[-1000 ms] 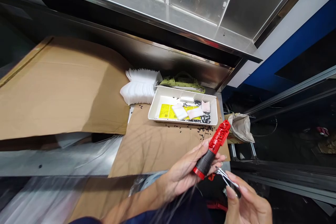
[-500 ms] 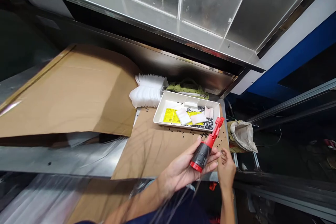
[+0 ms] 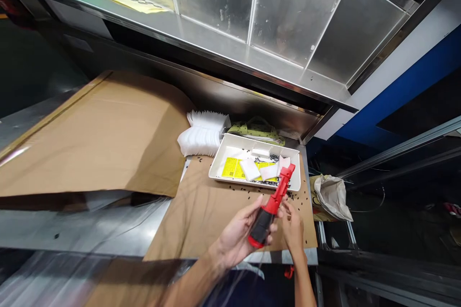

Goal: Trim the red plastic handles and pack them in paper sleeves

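My left hand (image 3: 237, 237) is shut around the dark rubbery grip of a red-and-black plastic tool handle (image 3: 271, 213), whose red end points up toward the tray. My right hand (image 3: 292, 227) is beside it, with the fingertips pinched together at the red part. Anything small between those fingers is hidden. Below the hands lies a brown cardboard sheet (image 3: 201, 225), dotted with small black parts (image 3: 298, 206).
A white plastic tray (image 3: 230, 156) holds a yellow printed sheet (image 3: 232, 169), white pads and black parts. A stack of white foam pieces (image 3: 200, 135) stands to its left. A crumpled paper bag (image 3: 333, 196) sits right, beyond the steel bench edge.
My right hand has risen from the lower right to the handle, and the thin white strands it held earlier no longer show. The handle has turned, its red end now pointing up.
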`<state>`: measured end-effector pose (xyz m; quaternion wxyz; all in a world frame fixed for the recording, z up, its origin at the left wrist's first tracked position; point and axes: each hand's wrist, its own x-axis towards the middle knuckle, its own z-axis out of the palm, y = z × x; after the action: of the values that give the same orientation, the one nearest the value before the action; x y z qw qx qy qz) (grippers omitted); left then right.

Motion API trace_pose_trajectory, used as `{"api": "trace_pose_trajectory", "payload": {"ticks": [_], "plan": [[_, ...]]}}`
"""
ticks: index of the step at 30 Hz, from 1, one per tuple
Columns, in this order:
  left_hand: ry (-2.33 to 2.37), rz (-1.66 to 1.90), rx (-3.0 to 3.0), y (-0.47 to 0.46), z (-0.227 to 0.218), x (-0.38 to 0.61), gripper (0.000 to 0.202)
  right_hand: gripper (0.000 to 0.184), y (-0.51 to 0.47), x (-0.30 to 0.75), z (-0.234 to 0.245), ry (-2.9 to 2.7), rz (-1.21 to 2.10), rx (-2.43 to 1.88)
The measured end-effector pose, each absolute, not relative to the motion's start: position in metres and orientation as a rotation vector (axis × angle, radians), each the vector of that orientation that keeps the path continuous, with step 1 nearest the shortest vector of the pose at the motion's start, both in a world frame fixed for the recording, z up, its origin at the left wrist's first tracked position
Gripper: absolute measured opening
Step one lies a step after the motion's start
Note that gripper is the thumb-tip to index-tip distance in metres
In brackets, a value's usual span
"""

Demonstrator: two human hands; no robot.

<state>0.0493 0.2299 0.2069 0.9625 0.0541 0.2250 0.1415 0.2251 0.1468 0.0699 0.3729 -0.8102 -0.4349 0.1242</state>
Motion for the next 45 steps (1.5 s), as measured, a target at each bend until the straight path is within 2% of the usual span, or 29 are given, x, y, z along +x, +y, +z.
{"api": "trace_pose_trajectory", "payload": {"ticks": [3, 5, 8, 11, 15, 17, 22, 26, 29, 33, 40, 42, 45], "plan": [[0.448, 0.195, 0.076, 0.231, 0.21, 0.045, 0.034, 0.063, 0.148, 0.234, 0.113, -0.932, 0.526, -1.762], [0.442, 0.109, 0.085, 0.231, 0.215, 0.044, 0.042, 0.061, 0.15, 0.233, 0.147, -0.826, 0.6, -1.564], [0.437, 0.013, 0.092, 0.23, 0.221, 0.046, 0.052, 0.056, 0.157, 0.225, 0.188, -0.84, 0.626, -1.441], [0.446, 0.005, 0.107, 0.227, 0.22, 0.048, 0.049, 0.049, 0.163, 0.219, 0.203, -0.872, 0.654, -1.412], [0.56, 0.23, 0.416, 0.218, 0.192, 0.048, 0.025, 0.044, 0.163, 0.226, 0.191, -0.916, 0.634, -1.465], [0.581, 0.374, 0.597, 0.215, 0.166, 0.044, 0.02, 0.042, 0.163, 0.237, 0.181, -0.997, 0.656, -1.514], [0.739, 0.403, 0.715, 0.219, 0.093, 0.019, 0.032, 0.052, 0.198, 0.266, 0.148, -1.325, 0.791, -1.806], [0.833, 0.44, 0.658, 0.22, 0.054, -0.005, 0.05, 0.029, 0.268, 0.262, 0.113, -1.484, 0.666, -2.168], [0.832, 0.459, 0.597, 0.219, 0.037, -0.014, 0.051, 0.017, 0.317, 0.237, 0.087, -1.569, 0.659, -2.286], [0.846, 0.458, 0.531, 0.218, 0.024, -0.017, 0.045, 0.037, 0.352, 0.2, 0.063, -1.638, 0.607, -2.327], [0.909, 0.372, 0.486, 0.219, 0.002, -0.015, 0.031, 0.036, 0.355, 0.199, 0.056, -1.485, 0.691, -2.158], [0.93, 0.338, 0.45, 0.219, -0.004, -0.012, 0.036, 0.039, 0.355, 0.211, 0.06, -1.365, 0.79, -2.036], [0.962, 0.308, 0.336, 0.22, -0.009, -0.01, 0.059, 0.046, 0.348, 0.23, 0.069, -1.18, 0.974, -1.799]]}}
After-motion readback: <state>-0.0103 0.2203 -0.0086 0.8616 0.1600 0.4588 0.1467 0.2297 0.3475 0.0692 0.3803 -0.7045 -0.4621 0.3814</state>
